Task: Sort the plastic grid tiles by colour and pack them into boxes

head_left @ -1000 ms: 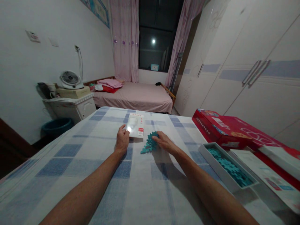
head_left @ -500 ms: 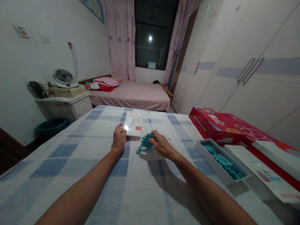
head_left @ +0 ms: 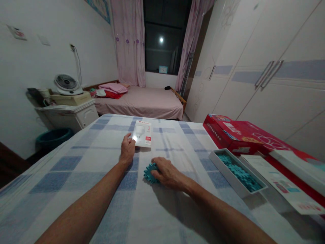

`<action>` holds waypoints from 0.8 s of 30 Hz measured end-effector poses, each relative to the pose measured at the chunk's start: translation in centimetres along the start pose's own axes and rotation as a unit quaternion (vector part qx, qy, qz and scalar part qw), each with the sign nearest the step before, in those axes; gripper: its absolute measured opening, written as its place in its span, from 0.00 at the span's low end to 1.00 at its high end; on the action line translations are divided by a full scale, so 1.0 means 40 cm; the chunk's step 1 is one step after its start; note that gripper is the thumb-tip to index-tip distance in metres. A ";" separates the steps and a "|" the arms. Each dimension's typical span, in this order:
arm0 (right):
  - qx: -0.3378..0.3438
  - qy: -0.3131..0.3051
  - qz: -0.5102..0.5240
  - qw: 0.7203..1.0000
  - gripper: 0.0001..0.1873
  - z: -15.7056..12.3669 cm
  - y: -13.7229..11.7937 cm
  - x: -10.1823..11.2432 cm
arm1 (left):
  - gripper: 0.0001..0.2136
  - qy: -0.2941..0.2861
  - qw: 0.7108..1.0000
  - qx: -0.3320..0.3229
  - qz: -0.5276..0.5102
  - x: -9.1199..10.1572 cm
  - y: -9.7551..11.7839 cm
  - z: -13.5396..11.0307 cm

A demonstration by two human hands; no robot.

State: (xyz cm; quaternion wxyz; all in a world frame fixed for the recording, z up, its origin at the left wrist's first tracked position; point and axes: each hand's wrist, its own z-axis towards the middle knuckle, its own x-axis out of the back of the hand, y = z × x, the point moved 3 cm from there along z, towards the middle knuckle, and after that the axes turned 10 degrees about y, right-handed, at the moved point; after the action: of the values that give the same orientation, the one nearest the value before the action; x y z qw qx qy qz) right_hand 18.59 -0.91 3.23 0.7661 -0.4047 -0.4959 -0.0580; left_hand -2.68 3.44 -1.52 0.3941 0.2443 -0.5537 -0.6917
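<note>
A white card or flat box [head_left: 142, 135] with a light bulb picture and a red label lies near the far side of the cloth. My left hand [head_left: 127, 149] grips its lower left edge between thumb and fingers. Closer to me, my right hand [head_left: 166, 172] is closed around teal toothed interlocking pieces [head_left: 150, 173], down at the cloth; the palm hides part of them. More such teal pieces [head_left: 238, 171] fill a long white box [head_left: 220, 173] on the right.
A checked blue and white cloth [head_left: 109, 210] covers the table. Red boxes [head_left: 228, 134] stand at the right, beside a white printed lid [head_left: 284, 184]. Past the table are a bed [head_left: 152, 101], a small cabinet with a fan [head_left: 66, 84], and a wardrobe [head_left: 254, 51].
My right hand has moved toward me and slightly left, lowering the teal pieces, which now show a compact outline. My left hand stays at the white card.
</note>
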 end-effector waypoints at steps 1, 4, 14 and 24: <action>0.005 0.009 -0.007 1.000 0.08 0.003 0.002 -0.008 | 0.27 0.001 1.000 0.001 -0.001 0.000 0.001 0.000; 0.010 0.033 0.010 0.999 0.10 0.006 0.004 -0.028 | 0.28 -0.002 1.000 0.003 -0.004 0.001 0.006 -0.004; -0.045 0.238 0.063 0.968 0.19 -0.120 0.049 0.225 | 0.28 -0.026 0.999 0.010 0.029 0.008 0.019 -0.005; -0.246 0.311 -0.134 0.908 0.25 -0.332 0.359 0.464 | 0.23 -0.010 0.998 0.014 0.055 0.011 0.027 -0.006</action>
State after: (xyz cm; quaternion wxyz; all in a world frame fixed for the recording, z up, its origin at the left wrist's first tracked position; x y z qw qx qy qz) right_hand 44.39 5.46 7.74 0.7425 -0.4716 -0.2524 -0.4033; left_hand -2.45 2.84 -0.51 0.4226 0.2122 -0.5796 -0.6637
